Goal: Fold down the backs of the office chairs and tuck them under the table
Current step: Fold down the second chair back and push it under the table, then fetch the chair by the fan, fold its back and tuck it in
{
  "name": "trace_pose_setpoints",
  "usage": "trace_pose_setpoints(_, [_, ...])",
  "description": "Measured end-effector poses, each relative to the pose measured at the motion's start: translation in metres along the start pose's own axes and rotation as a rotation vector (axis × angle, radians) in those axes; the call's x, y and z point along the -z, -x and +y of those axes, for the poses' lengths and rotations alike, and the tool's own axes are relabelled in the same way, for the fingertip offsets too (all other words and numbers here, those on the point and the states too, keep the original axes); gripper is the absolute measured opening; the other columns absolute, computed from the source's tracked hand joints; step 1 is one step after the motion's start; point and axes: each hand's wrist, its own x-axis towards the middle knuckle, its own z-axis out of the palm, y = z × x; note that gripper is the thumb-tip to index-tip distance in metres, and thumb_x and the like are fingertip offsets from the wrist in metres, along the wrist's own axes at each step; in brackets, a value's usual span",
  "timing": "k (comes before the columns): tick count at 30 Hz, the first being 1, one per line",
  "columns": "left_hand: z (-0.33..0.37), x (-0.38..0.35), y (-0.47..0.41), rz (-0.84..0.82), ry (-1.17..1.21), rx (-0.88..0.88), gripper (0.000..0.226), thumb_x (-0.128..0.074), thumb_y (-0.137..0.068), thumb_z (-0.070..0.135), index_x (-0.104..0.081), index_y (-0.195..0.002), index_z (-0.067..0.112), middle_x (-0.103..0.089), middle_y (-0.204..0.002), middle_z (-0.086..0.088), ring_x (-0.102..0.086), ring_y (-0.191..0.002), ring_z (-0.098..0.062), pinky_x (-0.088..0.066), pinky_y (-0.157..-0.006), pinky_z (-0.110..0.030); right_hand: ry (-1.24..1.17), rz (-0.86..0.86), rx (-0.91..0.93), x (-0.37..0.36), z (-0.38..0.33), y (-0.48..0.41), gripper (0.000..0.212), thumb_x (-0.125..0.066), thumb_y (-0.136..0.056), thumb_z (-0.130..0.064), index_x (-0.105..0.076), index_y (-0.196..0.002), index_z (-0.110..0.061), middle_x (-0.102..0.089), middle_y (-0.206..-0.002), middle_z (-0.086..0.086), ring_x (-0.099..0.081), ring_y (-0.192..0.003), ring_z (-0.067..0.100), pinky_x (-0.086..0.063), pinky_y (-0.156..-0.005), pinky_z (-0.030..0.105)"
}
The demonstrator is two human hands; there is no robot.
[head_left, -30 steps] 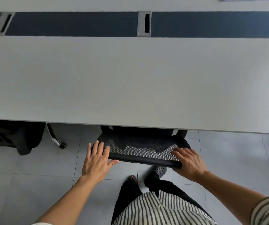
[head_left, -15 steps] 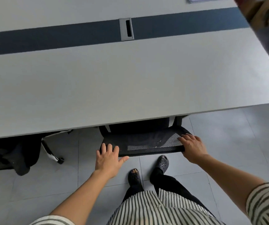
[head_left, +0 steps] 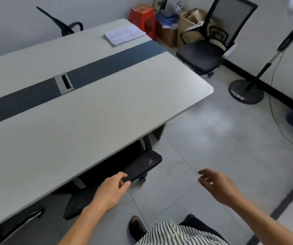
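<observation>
A black mesh office chair with its back folded flat (head_left: 140,165) sits tucked under the near edge of the long grey table (head_left: 92,110). My left hand (head_left: 112,188) rests on the folded back's near rim, fingers curled over it. My right hand (head_left: 218,183) hovers over the floor to the right, off the chair, fingers apart and holding nothing. Another black mesh chair (head_left: 212,38) stands upright by the far right wall, away from the table. A third chair's back (head_left: 60,23) shows behind the table's far side.
A second folded chair (head_left: 78,204) lies under the table to the left. A stack of papers (head_left: 124,34) lies on the table's far end. A fan stand's round base (head_left: 246,91) with a trailing cable, cardboard boxes (head_left: 186,27) and a red stool (head_left: 143,16) line the far wall.
My view has swung to the right, bringing the room's far corner in. My right hand has let go of the folded chair back and moved right; my left hand stays on it.
</observation>
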Motion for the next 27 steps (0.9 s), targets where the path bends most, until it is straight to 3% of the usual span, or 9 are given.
trace_pose_setpoints(6, [0.104,-0.030,-0.023,-0.037,-0.003,-0.098,0.031,-0.056,-0.089,0.038,-0.057,-0.118,0.025,-0.064,-0.090,0.009,-0.060,-0.083,-0.002,-0.045,-0.073,-0.017,-0.184,0.146,-0.234,0.058,0.118,0.038,0.020,-0.063,-0.085,-0.037,-0.066,-0.103,-0.030,-0.069,-0.085,-0.016,-0.065,-0.076,0.000,-0.052,-0.068,0.027])
trace_pose_setpoints(10, [0.185,-0.059,-0.053,-0.061,-0.010,-0.175,0.028,-0.057,-0.090,0.034,-0.059,-0.116,0.024,-0.066,-0.090,0.007,-0.060,-0.082,-0.003,-0.046,-0.076,-0.021,-0.260,0.219,-0.361,0.094,0.182,0.053,0.018,-0.064,-0.085,-0.034,-0.066,-0.102,-0.029,-0.068,-0.083,-0.014,-0.064,-0.073,-0.002,-0.048,-0.066,0.021])
trace_pose_setpoints(14, [0.254,-0.081,-0.086,-0.106,0.003,-0.227,0.029,-0.056,-0.090,0.037,-0.058,-0.117,0.027,-0.064,-0.095,0.009,-0.059,-0.086,-0.001,-0.041,-0.072,-0.015,-0.293,0.238,-0.449,0.121,0.226,0.049,0.019,-0.065,-0.084,-0.035,-0.067,-0.101,-0.028,-0.066,-0.081,-0.017,-0.063,-0.072,-0.001,-0.049,-0.069,0.023])
trace_pose_setpoints(19, [0.318,-0.092,-0.147,-0.114,-0.020,-0.258,0.030,-0.055,-0.089,0.041,-0.058,-0.116,0.028,-0.064,-0.093,0.011,-0.060,-0.085,-0.002,-0.043,-0.072,-0.017,-0.345,0.256,-0.488,0.156,0.258,0.000,0.018,-0.065,-0.084,-0.036,-0.067,-0.101,-0.030,-0.066,-0.081,-0.018,-0.065,-0.074,0.002,-0.054,-0.073,0.028])
trace_pose_setpoints(27, [0.437,-0.075,-0.296,-0.111,-0.075,-0.354,0.031,-0.058,-0.088,0.037,-0.060,-0.116,0.024,-0.065,-0.091,0.012,-0.063,-0.083,-0.004,-0.053,-0.079,-0.026,-0.375,0.328,-0.533,0.248,0.296,-0.126,0.018,-0.065,-0.085,-0.033,-0.067,-0.102,-0.028,-0.070,-0.085,-0.011,-0.065,-0.076,0.005,-0.052,-0.072,0.025])
